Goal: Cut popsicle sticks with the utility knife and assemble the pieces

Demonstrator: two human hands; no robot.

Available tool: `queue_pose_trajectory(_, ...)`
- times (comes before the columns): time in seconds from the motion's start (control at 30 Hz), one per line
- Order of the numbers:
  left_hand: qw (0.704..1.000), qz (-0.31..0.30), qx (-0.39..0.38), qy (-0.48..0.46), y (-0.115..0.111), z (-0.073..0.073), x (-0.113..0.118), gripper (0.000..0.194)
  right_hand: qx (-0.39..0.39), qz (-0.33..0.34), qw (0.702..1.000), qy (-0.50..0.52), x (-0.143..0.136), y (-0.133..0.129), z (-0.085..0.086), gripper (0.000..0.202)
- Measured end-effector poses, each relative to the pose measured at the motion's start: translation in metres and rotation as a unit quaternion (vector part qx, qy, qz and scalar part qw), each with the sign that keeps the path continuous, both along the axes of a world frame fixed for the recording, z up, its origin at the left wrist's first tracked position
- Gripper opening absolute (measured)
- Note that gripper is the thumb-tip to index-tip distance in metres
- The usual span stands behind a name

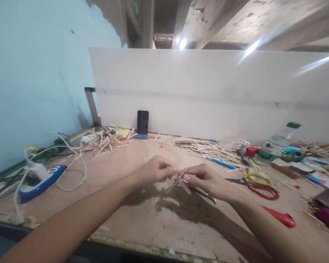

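Pinching small crossed wooden strips (186,187) toward five o'clock from the view's centre, the left hand (157,170) at their nine and right hand (204,178) at their three each have a narrow grip, partly hiding them.

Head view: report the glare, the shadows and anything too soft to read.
In the head view, the ceiling lights flare into streaks at upper right; in the head view, a dark shadow falls on the table below the right hand; in the head view, the thin sticks at the fingers look soft, their joins unreadable.
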State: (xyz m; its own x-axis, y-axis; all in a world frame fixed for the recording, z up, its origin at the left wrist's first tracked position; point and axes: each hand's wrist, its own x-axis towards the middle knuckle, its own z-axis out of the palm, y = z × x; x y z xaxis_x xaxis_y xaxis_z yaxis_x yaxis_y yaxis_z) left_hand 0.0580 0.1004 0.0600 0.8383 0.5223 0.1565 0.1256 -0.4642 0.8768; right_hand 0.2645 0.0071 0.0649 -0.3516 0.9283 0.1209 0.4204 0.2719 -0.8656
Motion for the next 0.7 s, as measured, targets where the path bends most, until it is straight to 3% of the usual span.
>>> queue_pose_trajectory(0.2, 0.999, 0.008, -0.036, -0.026, -0.002, 0.003, -0.001, 0.047, -0.018, -0.044, 0.994, 0.099, -0.003, 0.006, -0.011, 0.067)
queue_pose_trajectory(0.37, 0.998, 0.042, -0.014, -0.050, -0.003, 0.002, -0.001, 0.046, -0.007, -0.104, 0.983, 0.150, -0.002, 0.013, -0.018, 0.057)
queue_pose_trajectory(0.7, 0.994, 0.083, 0.028, -0.063, -0.011, -0.003, 0.002, 0.042, 0.048, -0.129, 0.986, 0.094, -0.011, 0.008, -0.016, 0.035)
